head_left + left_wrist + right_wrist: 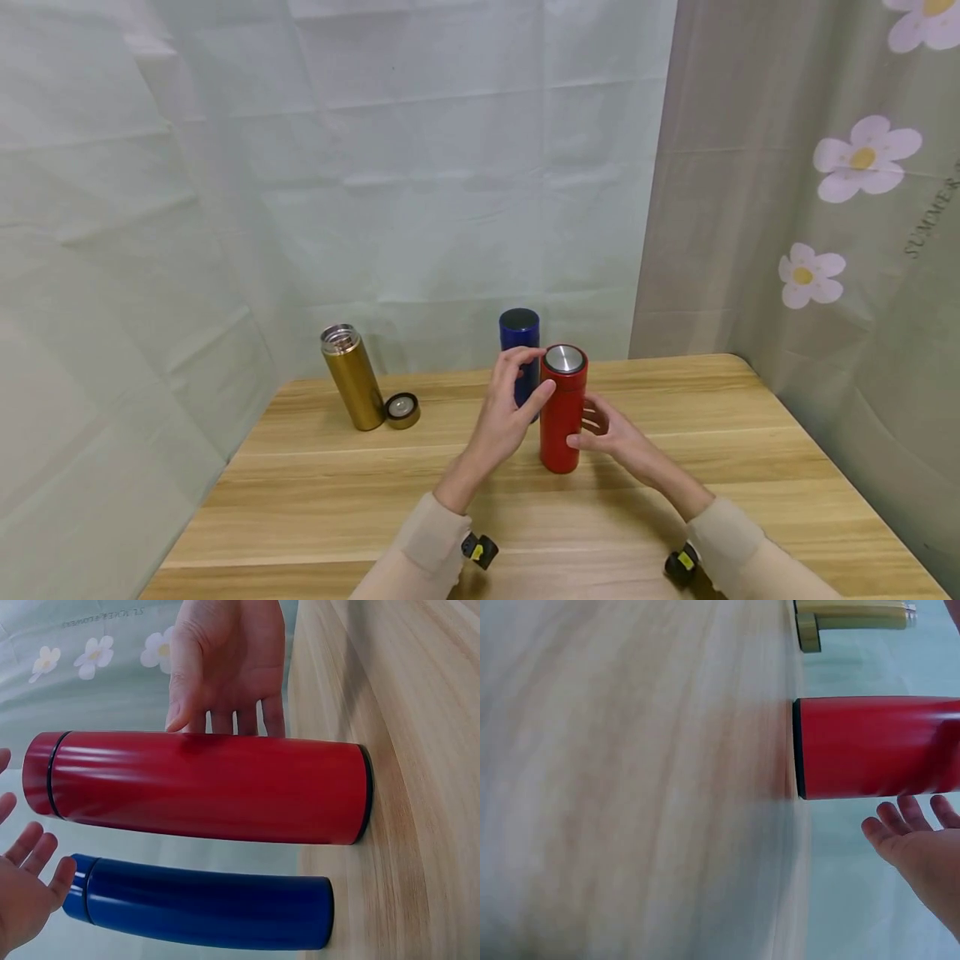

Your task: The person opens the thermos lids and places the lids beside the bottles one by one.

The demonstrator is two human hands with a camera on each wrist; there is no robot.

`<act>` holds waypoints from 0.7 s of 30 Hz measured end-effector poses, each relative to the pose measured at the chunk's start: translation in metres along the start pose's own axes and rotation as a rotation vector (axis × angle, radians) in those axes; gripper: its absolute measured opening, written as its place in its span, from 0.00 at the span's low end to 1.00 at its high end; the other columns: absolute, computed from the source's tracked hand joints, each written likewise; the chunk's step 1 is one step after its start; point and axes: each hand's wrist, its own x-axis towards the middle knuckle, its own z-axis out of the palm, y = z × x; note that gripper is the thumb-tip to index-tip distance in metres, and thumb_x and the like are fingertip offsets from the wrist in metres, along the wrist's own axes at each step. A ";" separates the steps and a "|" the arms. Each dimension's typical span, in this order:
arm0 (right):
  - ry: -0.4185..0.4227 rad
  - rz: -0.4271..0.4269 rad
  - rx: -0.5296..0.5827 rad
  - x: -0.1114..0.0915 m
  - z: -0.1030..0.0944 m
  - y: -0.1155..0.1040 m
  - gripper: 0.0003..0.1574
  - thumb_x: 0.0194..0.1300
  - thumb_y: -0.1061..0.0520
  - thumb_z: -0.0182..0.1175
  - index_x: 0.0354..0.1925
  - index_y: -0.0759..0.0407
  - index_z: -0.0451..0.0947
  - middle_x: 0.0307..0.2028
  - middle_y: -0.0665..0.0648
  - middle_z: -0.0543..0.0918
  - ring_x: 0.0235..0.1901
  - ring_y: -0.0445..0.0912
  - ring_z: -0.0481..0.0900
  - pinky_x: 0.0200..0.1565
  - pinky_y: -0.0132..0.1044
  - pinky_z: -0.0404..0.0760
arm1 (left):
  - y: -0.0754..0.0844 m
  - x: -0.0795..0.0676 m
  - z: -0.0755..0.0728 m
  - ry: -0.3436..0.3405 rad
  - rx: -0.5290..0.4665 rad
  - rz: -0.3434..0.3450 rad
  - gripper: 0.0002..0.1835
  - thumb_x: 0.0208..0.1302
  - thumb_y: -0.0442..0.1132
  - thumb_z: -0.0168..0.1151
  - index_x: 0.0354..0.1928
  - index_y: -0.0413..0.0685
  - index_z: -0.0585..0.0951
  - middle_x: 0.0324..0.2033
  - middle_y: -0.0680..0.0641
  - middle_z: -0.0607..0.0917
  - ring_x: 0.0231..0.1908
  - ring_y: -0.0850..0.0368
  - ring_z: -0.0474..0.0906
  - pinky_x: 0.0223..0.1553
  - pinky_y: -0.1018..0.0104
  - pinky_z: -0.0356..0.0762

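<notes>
A red thermos flask (561,421) with a silver-topped lid (564,359) stands upright on the table. My left hand (504,406) is spread around the left side of its lid; the left wrist view shows these fingers (31,851) apart from the red body. On the flask's right side, lower down, is my right hand (617,437), its fingers (913,814) loosely extended beside the wall. Whether the right fingertips touch it, I cannot tell. Just behind stands a blue thermos flask (210,904), partly hidden by my left hand in the head view.
A gold thermos flask (352,383) stands without its lid at the left of the wooden table (337,500). Beside its base lies a gold lid (402,411), inner side up. Pale curtains (450,183) hang behind the table, with flowers on the right one.
</notes>
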 end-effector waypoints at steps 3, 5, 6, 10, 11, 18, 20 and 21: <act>-0.025 0.003 0.006 0.003 0.002 0.000 0.52 0.68 0.50 0.69 0.79 0.60 0.54 0.75 0.69 0.64 0.74 0.69 0.61 0.71 0.66 0.62 | -0.001 0.001 0.000 0.000 0.004 -0.006 0.24 0.75 0.46 0.63 0.69 0.51 0.74 0.66 0.48 0.71 0.68 0.53 0.66 0.69 0.49 0.68; -0.033 0.005 0.007 0.005 0.004 0.000 0.52 0.68 0.50 0.69 0.79 0.60 0.54 0.74 0.68 0.65 0.73 0.69 0.62 0.71 0.66 0.63 | -0.001 0.001 0.000 0.001 0.000 -0.001 0.24 0.75 0.46 0.63 0.69 0.50 0.74 0.66 0.47 0.71 0.68 0.52 0.66 0.69 0.46 0.68; -0.035 0.005 0.009 0.006 0.004 0.001 0.52 0.68 0.51 0.69 0.79 0.60 0.53 0.74 0.68 0.66 0.73 0.69 0.63 0.71 0.67 0.63 | -0.002 0.001 0.000 0.003 -0.002 0.004 0.24 0.75 0.46 0.63 0.69 0.50 0.74 0.66 0.47 0.71 0.68 0.52 0.67 0.69 0.45 0.68; -0.035 -0.003 0.010 0.008 0.007 0.000 0.51 0.68 0.52 0.69 0.79 0.60 0.54 0.73 0.67 0.68 0.71 0.67 0.66 0.70 0.66 0.65 | -0.003 0.002 0.001 0.007 -0.004 0.015 0.24 0.75 0.47 0.63 0.68 0.50 0.74 0.65 0.46 0.71 0.67 0.50 0.67 0.68 0.40 0.68; -0.032 -0.005 0.007 0.008 0.007 0.000 0.50 0.69 0.52 0.69 0.79 0.59 0.55 0.73 0.67 0.69 0.71 0.67 0.66 0.69 0.66 0.66 | -0.003 0.002 0.001 0.007 -0.001 0.014 0.24 0.75 0.47 0.63 0.68 0.50 0.74 0.65 0.46 0.71 0.67 0.50 0.67 0.68 0.41 0.68; 0.006 -0.004 -0.021 0.009 0.010 -0.001 0.47 0.69 0.53 0.69 0.78 0.57 0.59 0.72 0.65 0.71 0.71 0.66 0.68 0.68 0.65 0.69 | -0.002 0.002 0.000 0.000 -0.002 0.000 0.24 0.75 0.47 0.63 0.69 0.51 0.74 0.66 0.47 0.71 0.67 0.51 0.67 0.68 0.44 0.68; 0.016 0.001 -0.025 0.009 0.010 -0.001 0.47 0.69 0.53 0.69 0.78 0.57 0.60 0.72 0.65 0.71 0.71 0.66 0.68 0.68 0.65 0.69 | -0.001 0.002 0.000 -0.001 -0.003 -0.001 0.24 0.75 0.47 0.63 0.69 0.51 0.75 0.66 0.47 0.71 0.67 0.50 0.67 0.68 0.43 0.68; 0.022 0.004 -0.028 0.009 0.010 -0.002 0.47 0.68 0.53 0.70 0.78 0.57 0.60 0.72 0.65 0.71 0.71 0.66 0.67 0.68 0.65 0.69 | -0.001 0.002 0.000 -0.001 -0.006 -0.002 0.24 0.75 0.47 0.63 0.69 0.51 0.75 0.66 0.47 0.71 0.67 0.50 0.67 0.68 0.43 0.68</act>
